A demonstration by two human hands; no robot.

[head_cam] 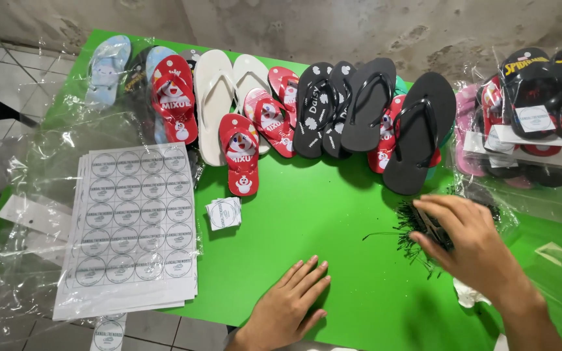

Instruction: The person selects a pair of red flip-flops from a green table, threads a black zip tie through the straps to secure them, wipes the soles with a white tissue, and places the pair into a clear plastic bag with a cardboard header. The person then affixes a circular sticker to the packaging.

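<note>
Green table (307, 214): lying under everything, its bare middle showing between my hands and the far row of sandals.
Clear plastic bags (27, 162): spreading crumpled over the left end of the table.
Sticker sheets (131, 227): sitting stacked at the left, each printed with rows of round labels.
Cut labels (223, 213): resting in a small pile just right of the sheets, near a little red sandal (240, 155).
Far row: running left to right from a pale blue sandal (107, 68), through red printed ones and a white pair (214, 97), to black sandals (372, 104) leaning side by side.
Left hand (291, 305): I am laying it flat on the table at the near edge, fingers spread and relaxed, gripping nothing.
Right hand (469, 244): I am reaching it over a bundle of thin black ties (417, 227) at the right, fingers curling on the bundle and pinching at it.
Bagged sandals (535, 117): lying at the far right in clear bags with white tags, mostly black and red, some pink.
</note>
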